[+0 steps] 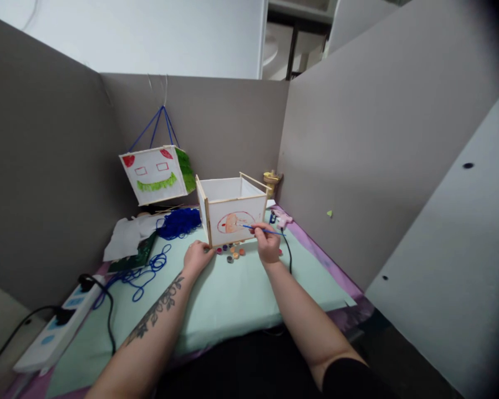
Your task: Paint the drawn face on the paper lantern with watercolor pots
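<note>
Left hand [198,256]: half curled at lower left corner of box [235,206]; pinching or merely bracing, cannot tell.
Right hand [268,244]: pinched together on brush [270,230].
Box position: on tabletop [233,299], between hands.
Brushwork: best done in short, light strokes inside red outline [220,229].
Bristle contact: too small to judge.
Paint pots [235,255]: just in front of box; contents indistinct.

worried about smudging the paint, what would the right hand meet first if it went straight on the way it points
The right hand would most likely meet the painted front of the wooden-framed box, brush tip leading; the remaining gap is unclear from this view.
</note>
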`<state>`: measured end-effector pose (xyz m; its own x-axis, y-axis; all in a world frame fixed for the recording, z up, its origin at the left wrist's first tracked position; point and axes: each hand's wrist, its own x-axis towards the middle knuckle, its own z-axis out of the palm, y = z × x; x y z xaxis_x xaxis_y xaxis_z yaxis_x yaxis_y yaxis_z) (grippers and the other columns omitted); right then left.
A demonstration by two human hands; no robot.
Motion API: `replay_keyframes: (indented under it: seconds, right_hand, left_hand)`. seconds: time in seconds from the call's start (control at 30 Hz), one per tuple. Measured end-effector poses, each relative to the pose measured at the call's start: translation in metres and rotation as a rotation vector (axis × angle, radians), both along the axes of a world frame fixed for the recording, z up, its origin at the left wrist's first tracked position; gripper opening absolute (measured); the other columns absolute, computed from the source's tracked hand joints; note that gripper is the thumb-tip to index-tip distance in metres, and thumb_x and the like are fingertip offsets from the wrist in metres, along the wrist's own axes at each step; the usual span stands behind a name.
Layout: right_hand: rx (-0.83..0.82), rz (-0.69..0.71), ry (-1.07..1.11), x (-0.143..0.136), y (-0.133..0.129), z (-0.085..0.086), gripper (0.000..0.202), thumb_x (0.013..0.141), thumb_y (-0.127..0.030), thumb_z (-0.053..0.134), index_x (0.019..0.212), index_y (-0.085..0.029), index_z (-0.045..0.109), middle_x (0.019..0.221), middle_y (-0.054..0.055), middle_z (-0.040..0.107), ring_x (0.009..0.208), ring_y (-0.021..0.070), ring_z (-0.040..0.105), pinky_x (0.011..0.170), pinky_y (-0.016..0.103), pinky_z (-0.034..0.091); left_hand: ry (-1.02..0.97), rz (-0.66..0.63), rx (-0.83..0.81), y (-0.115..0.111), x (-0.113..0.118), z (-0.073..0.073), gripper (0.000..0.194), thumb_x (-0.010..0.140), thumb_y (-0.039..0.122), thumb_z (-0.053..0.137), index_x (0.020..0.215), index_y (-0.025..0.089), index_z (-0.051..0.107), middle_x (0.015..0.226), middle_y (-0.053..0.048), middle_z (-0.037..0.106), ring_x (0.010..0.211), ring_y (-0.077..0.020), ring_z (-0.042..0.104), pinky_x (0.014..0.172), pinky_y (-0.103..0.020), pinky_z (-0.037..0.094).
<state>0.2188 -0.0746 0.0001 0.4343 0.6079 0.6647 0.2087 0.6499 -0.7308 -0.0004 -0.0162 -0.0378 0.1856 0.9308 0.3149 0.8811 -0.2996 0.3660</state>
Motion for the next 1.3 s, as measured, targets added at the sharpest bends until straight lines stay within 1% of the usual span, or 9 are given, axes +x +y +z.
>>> replay_keyframes:
  seconds: [0.1,0.17,0.27,0.43,0.6,0.73,0.83,1.13,1.3]
  right_hand:
    - [-0.001,0.016,-0.070,0.003,-0.003,-0.009,0.018,0.081,-0.027,0.052,0.085,-0.018,0.067,0.077,0.005,0.068,0.072,0.0177,0.064,0.069,0.031,0.051]
    - [0.011,0.016,-0.101,0.006,-0.005,-0.011,0.019,0.082,-0.027,0.051,0.087,-0.018,0.067,0.078,0.005,0.068,0.074,0.0176,0.064,0.070,0.031,0.051]
    - [0.033,0.008,-0.131,0.007,-0.007,-0.011,0.022,0.084,-0.028,0.048,0.089,-0.018,0.067,0.078,0.004,0.069,0.073,0.0172,0.064,0.069,0.031,0.051]
    - [0.063,-0.077,-0.218,0.005,-0.011,-0.010,0.023,0.086,-0.027,0.044,0.099,-0.019,0.062,0.086,0.005,0.067,0.076,0.0168,0.063,0.071,0.031,0.051]
    - [0.107,-0.143,-0.323,0.002,-0.009,-0.011,0.021,0.084,-0.022,0.047,0.101,-0.019,0.060,0.087,0.005,0.066,0.076,0.0163,0.064,0.071,0.031,0.051]
    - [0.138,-0.197,-0.410,0.000,-0.006,-0.008,0.019,0.083,-0.020,0.049,0.096,-0.019,0.063,0.089,0.006,0.069,0.081,0.0172,0.065,0.076,0.032,0.052]
    - [0.147,-0.205,-0.449,-0.001,-0.005,-0.006,0.019,0.084,-0.018,0.049,0.094,-0.020,0.065,0.089,0.006,0.070,0.085,0.0174,0.064,0.078,0.032,0.052]
    - [0.092,-0.164,-0.468,-0.004,0.002,-0.009,0.021,0.084,-0.018,0.049,0.097,-0.020,0.066,0.091,0.005,0.070,0.083,0.0164,0.064,0.076,0.031,0.052]
    - [0.101,-0.194,-0.478,-0.003,0.002,-0.010,0.019,0.082,-0.017,0.049,0.090,-0.020,0.067,0.084,0.005,0.070,0.081,0.0169,0.063,0.076,0.031,0.052]
  left_hand:
    - [-0.037,0.003,-0.038,0.002,0.001,-0.001,0.028,0.075,0.041,0.055,0.081,0.020,0.071,0.087,-0.008,0.067,0.084,-0.0216,0.058,0.066,-0.027,0.039]
    - [-0.073,0.008,-0.064,0.002,0.001,-0.001,0.026,0.075,0.040,0.055,0.079,0.020,0.070,0.088,-0.008,0.066,0.083,-0.0211,0.058,0.066,-0.027,0.038]
    - [-0.155,0.016,-0.030,0.002,0.003,0.000,0.025,0.076,0.040,0.052,0.076,0.018,0.066,0.085,-0.007,0.065,0.081,-0.0196,0.056,0.066,-0.027,0.037]
    - [-0.377,0.020,-0.042,0.000,0.003,0.003,0.024,0.079,0.040,0.047,0.074,0.019,0.057,0.066,0.000,0.059,0.063,-0.0152,0.052,0.059,-0.025,0.035]
    - [-0.501,0.008,-0.072,-0.001,-0.001,0.006,0.022,0.074,0.038,0.050,0.067,0.018,0.055,0.062,0.001,0.057,0.061,-0.0143,0.051,0.059,-0.024,0.035]
    - [-0.534,0.006,-0.088,0.001,-0.003,0.005,0.023,0.072,0.039,0.051,0.064,0.018,0.053,0.059,0.002,0.055,0.060,-0.0140,0.050,0.059,-0.024,0.035]
    - [-0.542,-0.006,-0.094,0.002,-0.004,0.004,0.023,0.072,0.039,0.051,0.064,0.018,0.054,0.059,0.001,0.056,0.060,-0.0142,0.050,0.059,-0.024,0.035]
    - [-0.521,-0.010,-0.095,-0.001,-0.003,0.006,0.024,0.072,0.040,0.051,0.064,0.018,0.055,0.059,0.001,0.057,0.060,-0.0144,0.050,0.059,-0.024,0.034]
    - [-0.545,-0.019,-0.096,-0.001,-0.003,0.005,0.025,0.072,0.041,0.051,0.065,0.018,0.055,0.061,0.000,0.058,0.060,-0.0147,0.051,0.059,-0.025,0.035]
